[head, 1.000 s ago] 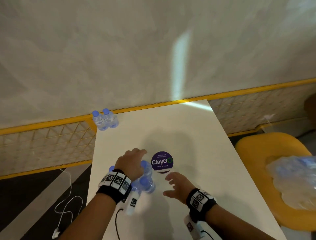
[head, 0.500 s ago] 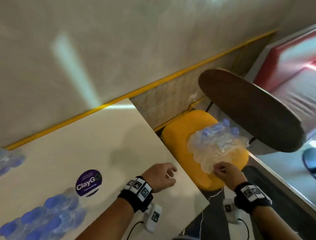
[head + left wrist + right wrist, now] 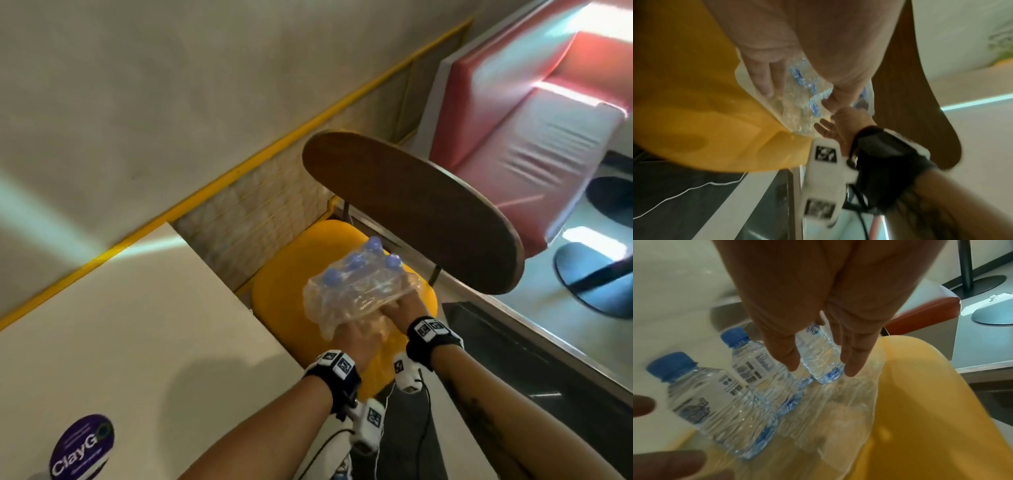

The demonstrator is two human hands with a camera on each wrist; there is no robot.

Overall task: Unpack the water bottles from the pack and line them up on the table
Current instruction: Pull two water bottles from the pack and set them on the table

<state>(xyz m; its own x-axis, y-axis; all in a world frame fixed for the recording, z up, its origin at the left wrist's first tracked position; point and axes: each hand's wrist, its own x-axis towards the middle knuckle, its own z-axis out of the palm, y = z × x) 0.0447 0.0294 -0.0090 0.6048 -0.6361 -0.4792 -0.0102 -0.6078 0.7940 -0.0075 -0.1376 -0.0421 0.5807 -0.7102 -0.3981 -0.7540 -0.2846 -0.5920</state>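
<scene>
A torn clear plastic pack (image 3: 359, 291) with several small blue-capped water bottles (image 3: 715, 402) lies on a yellow chair seat (image 3: 284, 298). Both hands are at its near end. My left hand (image 3: 354, 330) lies with straight fingers on the loose wrap (image 3: 797, 95). My right hand (image 3: 399, 303) reaches in with straight fingers on either side of the far bottle (image 3: 818, 356), and I see no grip on it. In the right wrist view (image 3: 822, 368) the bottles lean left inside the wrap. The white table (image 3: 137, 342) is to the left.
The chair's brown wooden backrest (image 3: 411, 212) stands just behind the pack. A purple round sticker (image 3: 82, 445) marks the table's near part. A red padded seat (image 3: 531, 120) and a black table base (image 3: 596, 274) are at the right. White cables hang from both wrists.
The view has swung right, from the table to the chair. My left hand has left the table and joined the right hand at the pack. The bottles on the table are out of view.
</scene>
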